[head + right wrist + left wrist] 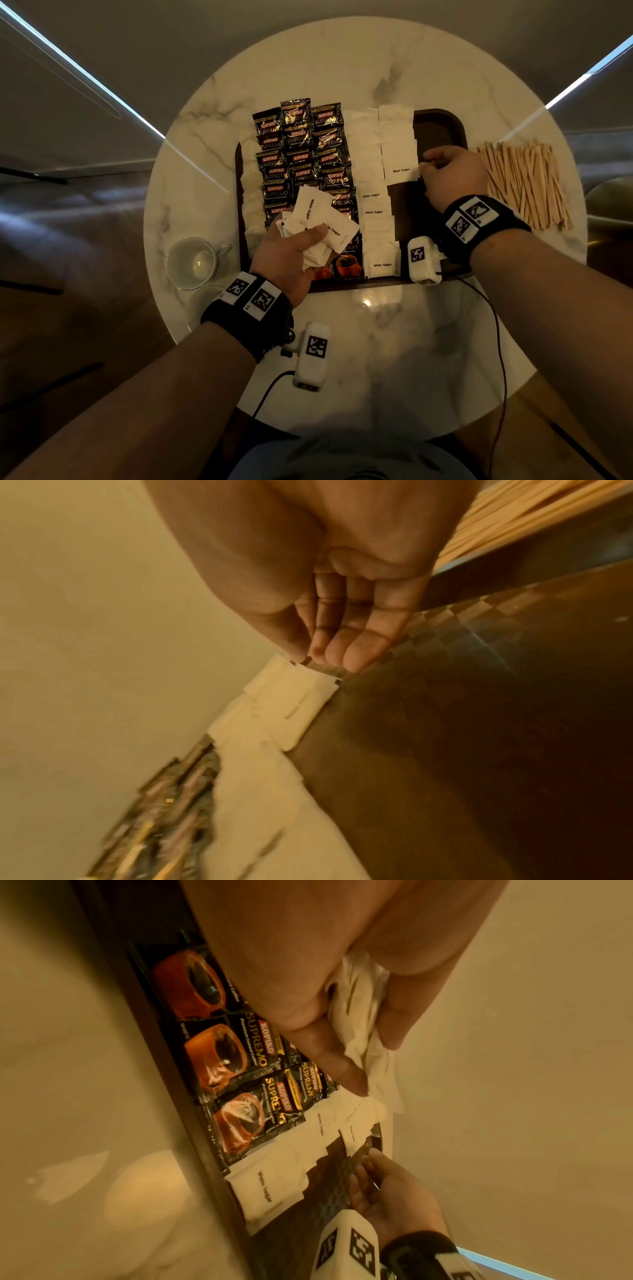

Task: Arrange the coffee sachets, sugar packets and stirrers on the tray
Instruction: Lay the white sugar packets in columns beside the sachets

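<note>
1. A round marble table holds a dark rectangular tray, seen from above by the head camera.
2. Black Kopiko Supremo coffee sachets fill the left-centre of the tray in three overlapping columns. An exact count is not possible; roughly twenty labels show.
3. White sugar packets lie in two overlapping columns just right of the coffee. Five show "White Sugar" print; the total cannot be counted.
4. Another column of pale packets runs along the tray's left edge; their print is not readable.
5. The left hand hovers over the tray's near side, fingers curled around a bunch of sugar packets, at least three, fanned upward.
6. The right hand is over the bare right part of the tray, thumb and fingertips drawn close together at the edge of one sugar packet in the right column; whether they actually pinch it cannot be told.
7. A spread pile of wooden stirrers, too many to count, lies on the table just right of the tray.
8. Two clear glass cups stand on the table left of the tray.
</note>
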A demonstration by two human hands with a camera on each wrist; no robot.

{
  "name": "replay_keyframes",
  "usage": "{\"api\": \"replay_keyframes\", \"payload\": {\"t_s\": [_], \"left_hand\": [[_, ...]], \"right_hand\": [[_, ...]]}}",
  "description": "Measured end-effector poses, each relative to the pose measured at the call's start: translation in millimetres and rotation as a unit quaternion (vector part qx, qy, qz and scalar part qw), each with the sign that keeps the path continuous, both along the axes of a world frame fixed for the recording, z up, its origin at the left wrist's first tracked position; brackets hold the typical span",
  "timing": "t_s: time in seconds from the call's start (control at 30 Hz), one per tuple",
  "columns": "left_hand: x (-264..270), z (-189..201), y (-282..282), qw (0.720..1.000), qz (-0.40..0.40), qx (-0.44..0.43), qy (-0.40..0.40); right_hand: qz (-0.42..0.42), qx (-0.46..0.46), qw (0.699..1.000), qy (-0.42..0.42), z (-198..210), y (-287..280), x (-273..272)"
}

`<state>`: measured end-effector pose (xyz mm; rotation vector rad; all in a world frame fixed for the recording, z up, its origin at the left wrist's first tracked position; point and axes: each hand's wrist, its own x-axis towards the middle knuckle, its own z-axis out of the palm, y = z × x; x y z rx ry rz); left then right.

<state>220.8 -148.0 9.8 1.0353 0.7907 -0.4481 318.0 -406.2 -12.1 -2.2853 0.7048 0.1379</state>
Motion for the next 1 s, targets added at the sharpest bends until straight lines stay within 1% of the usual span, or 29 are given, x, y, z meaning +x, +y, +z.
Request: {"api": "replay_keyframes", "payload": {"t_s": [0.03,0.07,0.1,0.13,0.17,0.2,0.23,0.27,0.3,0.43,0.57,0.63,0.67,0.73,0.8,0.83,0.9,1.0], "left_hand": [[1,1,-1,1.0,0.004,0.004,-0.007],[3,2,-2,1.0,0.01,0.006,-0.012],[4,4,-4,1.0,0.016,0.004,-0.018],[6,5,-5,0.999,0.022,0.002,-0.024],[8,7,-7,0.999,0.025,0.002,-0.032],[10,9,-9,0.999,0.023,0.004,-0.04],[11,10,-12,0.999,0.016,0.008,-0.045],[12,13,-14,0.999,0.008,0.009,-0.049],[13,15,-17,0.999,0.007,0.009,-0.049],[14,23,-24,0.999,0.026,-0.025,-0.037],[14,28,-31,0.999,0.022,-0.024,-0.019],[14,29,-32,1.0,0.022,-0.02,-0.009],[14,28,-31,1.0,0.023,-0.016,-0.006],[13,26,-26,1.0,0.026,-0.001,0.001],[12,22,-20,1.0,0.026,0.009,0.006],[10,21,-17,1.0,0.024,0.011,0.004],[7,17,-13,1.0,0.021,0.017,0.002],[0,13,-10,1.0,0.01,0.025,0.012]], "right_hand": [[0.0,0.028,1.0,-0.012,9,5,-8],[0.003,0.08,0.997,-0.018,19,12,-18],[0.012,0.157,0.987,-0.011,30,20,-30],[0.029,0.248,0.968,0.009,39,29,-41],[0.062,0.317,0.946,0.037,47,36,-51],[0.11,0.346,0.93,0.065,53,43,-59],[0.153,0.351,0.92,0.084,57,48,-66],[0.177,0.352,0.915,0.089,58,53,-71],[0.176,0.36,0.913,0.081,59,56,-75],[0.1,0.407,0.908,0.025,57,60,-80],[0.056,0.409,0.911,-0.013,54,53,-75],[-0.009,0.396,0.918,-0.03,51,43,-67],[-0.05,0.38,0.923,-0.036,47,35,-62],[-0.098,0.298,0.949,-0.037,36,15,-50],[-0.101,0.208,0.973,-0.016,24,-2,-38],[-0.097,0.186,0.978,-0.007,19,-7,-32],[-0.085,0.17,0.982,0.012,12,-11,-24],[-0.072,0.176,0.981,0.029,5,-7,-17]]}}
